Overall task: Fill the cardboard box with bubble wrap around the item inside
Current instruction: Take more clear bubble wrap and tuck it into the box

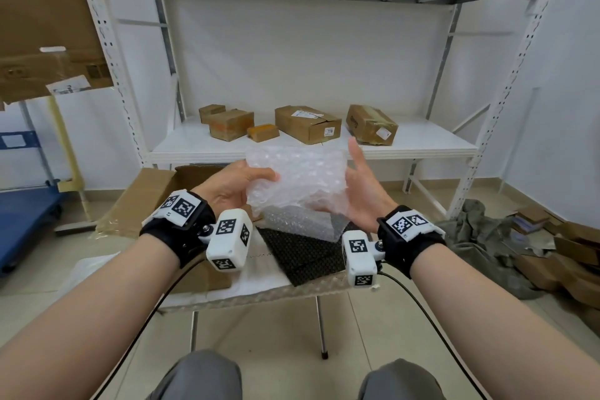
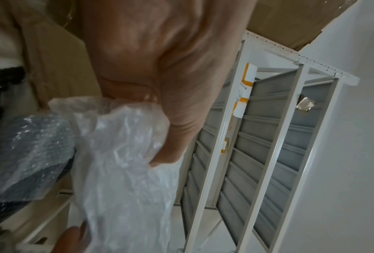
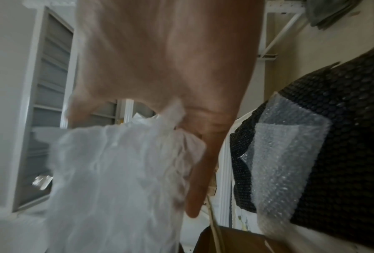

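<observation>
At the far left, the open brown cardboard box (image 1: 152,191) is sitting beyond the left wrist, its flap spread towards the floor; what is lying inside is hidden, so whether an item is already there cannot be told. The left hand (image 1: 232,187) is gripping the left edge of the crumpled sheet of clear bubble wrap (image 1: 297,177), thumb curled over the front and fingers behind it. The sheet is hanging in the air between the two hands, above the table and right of the box. The right hand (image 1: 360,191) is cupping the sheet's right edge; its thumb is sticking up free and its fingers are out of sight behind the plastic, so a full clamp cannot be confirmed.

Below, a flat black bubble-textured mailer (image 1: 308,253) is lying on the near white table (image 1: 259,295), with a second, smaller piece of clear bubble wrap (image 1: 300,224) resting on it.

The risks, as I judge them: the slick film may be slipping from the looser right-hand hold and dropping to the floor; the springy wad may be catching on the box flap on the way in; and pushing blind may be leaving gaps around the item, or shoving it aside.
</observation>
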Tool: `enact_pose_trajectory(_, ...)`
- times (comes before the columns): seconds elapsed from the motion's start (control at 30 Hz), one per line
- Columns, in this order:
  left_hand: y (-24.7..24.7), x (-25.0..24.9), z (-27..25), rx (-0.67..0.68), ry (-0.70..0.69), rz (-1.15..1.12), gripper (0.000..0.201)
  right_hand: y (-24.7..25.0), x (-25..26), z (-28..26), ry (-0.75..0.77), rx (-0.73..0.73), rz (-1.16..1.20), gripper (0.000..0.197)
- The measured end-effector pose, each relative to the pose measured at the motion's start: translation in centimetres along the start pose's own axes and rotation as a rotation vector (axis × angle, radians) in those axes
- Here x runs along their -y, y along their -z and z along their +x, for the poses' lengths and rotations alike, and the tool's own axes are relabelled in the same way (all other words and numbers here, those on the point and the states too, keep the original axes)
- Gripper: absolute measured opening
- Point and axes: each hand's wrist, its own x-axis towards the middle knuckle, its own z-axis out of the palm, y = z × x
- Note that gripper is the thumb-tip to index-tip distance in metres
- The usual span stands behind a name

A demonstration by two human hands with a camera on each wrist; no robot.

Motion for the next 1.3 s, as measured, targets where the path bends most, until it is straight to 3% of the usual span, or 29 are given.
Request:
enact_pose_trajectory(0.1, 1.4, -1.2, -0.6, -0.070, -0.077, 0.013, 0.023, -2.3, 0.0, 2.0, 0.019, 0.004, -0.180, 0.050)
enact_pose_trajectory(0.27, 5.7, -2.3, -0.8, -0.169, -0.187, 0.106, 0.046, -6.2, -0.9, 6.0, 0.099, -0.026, -0.185, 0.064)
enact_pose_trajectory(0.37, 8.2, -2.7, -0.7, -0.273, -0.245, 0.273, 0.048, -8.3, -1.8, 8.3, 0.146, -0.154, -0.268, 0.064)
enact_pose_trajectory(0.47, 10.5, -2.5, -0.2, -0.425, -0.286, 0.461, 0.053, -10.1, -3.0, 10.5, 0.198, -0.282, -0.463, 0.066)
enact_pose_trajectory(0.53, 12.0, -2.0, 0.3, -0.493, -0.257, 0.513, 0.077, -11.4, -3.6, 11.8, 0.241, -0.346, -0.689, 0.063)
enact_pose_trajectory(0.63, 13.6, -1.3, 0.9, -0.440, -0.223, 0.613, 0.090, -13.3, -4.4, 13.5, 0.264, -0.407, -0.935, 0.052)
enact_pose_trajectory(0.83, 15.0, -0.8, 2.6, -0.383, -0.204, 0.982, 0.078, -15.0, -5.6, 16.0, 0.248, -0.377, -1.189, 0.045)
enact_pose_trajectory(0.93, 15.8, -0.5, 3.9, -0.364, -0.177, 1.106, 0.071, -15.5, -6.2, 17.1, 0.189, -0.392, -1.263, 0.053)
enact_pose_trajectory(1.07, 16.3, -1.3, 5.3, -0.340, -0.157, 1.276, 0.058, -15.7, -6.9, 18.7, 0.149, -0.372, -1.323, 0.035)
enact_pose_trajectory(1.2, 16.8, -1.4, 6.5, -0.362, -0.154, 1.446, 0.041, -15.5, -7.3, 19.9, 0.095, -0.366, -1.367, 0.040)
enact_pose_trajectory(1.3, 17.6, -0.9, 7.1, -0.397, -0.144, 1.478, 0.042, -15.2, -7.5, 20.8, 0.067, -0.339, -1.378, 0.034)
